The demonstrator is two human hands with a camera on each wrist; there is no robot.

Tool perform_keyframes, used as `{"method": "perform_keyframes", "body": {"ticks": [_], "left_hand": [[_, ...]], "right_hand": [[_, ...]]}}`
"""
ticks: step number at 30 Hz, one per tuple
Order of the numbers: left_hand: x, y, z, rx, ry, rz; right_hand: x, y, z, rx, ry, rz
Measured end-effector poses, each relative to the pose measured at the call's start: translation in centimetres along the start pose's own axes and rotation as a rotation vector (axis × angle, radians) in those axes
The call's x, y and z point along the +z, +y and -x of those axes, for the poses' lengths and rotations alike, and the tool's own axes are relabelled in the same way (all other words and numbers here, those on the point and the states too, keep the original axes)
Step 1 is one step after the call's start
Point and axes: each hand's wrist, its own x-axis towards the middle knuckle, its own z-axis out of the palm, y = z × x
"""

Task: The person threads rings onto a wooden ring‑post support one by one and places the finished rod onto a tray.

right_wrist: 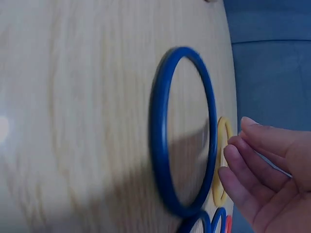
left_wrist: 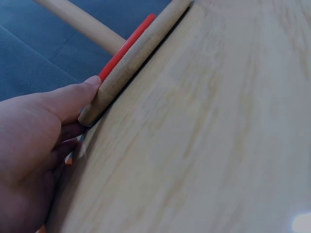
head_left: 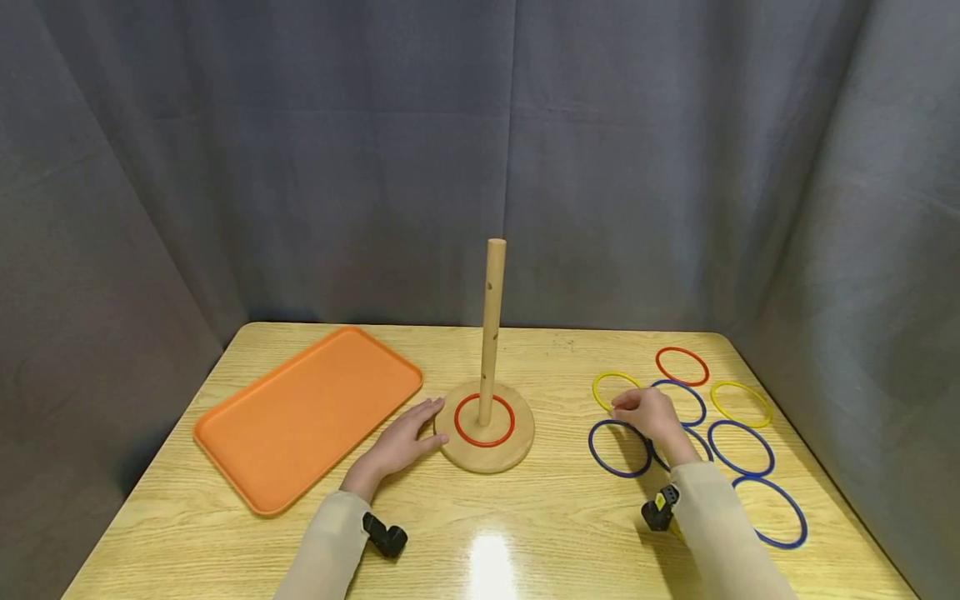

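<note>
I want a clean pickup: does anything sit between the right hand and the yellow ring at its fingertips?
Nothing visible; the right hand is at the near edge of the yellow ring. The nearest blue ring lies closer to the person, not between them.

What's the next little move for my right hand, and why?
Probably pinch the nearest yellow ring and lift it a little. Your right hand's fingertips are at its near edge, though I can't tell if they grip it. Your left hand is at the base, where only a red ring circles the peg.
</note>
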Motion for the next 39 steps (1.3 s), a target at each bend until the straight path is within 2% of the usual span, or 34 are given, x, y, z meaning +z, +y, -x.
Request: {"method": "perform_keyframes", "body": {"ticks": [15, 23, 29, 33, 39], "left_hand": [[0.0, -0.2, 0.0, 0.004, -0.001, -0.006], [0.0, -0.1, 0.0, 0.003, 0.006, -0.001], [0.0, -0.2, 0.0, 0.015, 0.004, -0.012], [0.0, -0.2, 0.1, 0.012, 0.004, -0.003], [0.1, -0.2, -0.1, 0.015, 0.011, -0.004]], "right_hand": [[0.5, 1.0, 0.3, -0.021, -0.050, 0.113], [0.2, 0.5, 0.4, -0.088, -0.085, 0.211], [0.2, 0.3, 0.8, -0.063, -0.084, 0.255], [0.1, 0.2, 0.9, -0.054, -0.074, 0.253], [0.1, 0.2, 1.1, -0.044, -0.052, 0.187]]}}
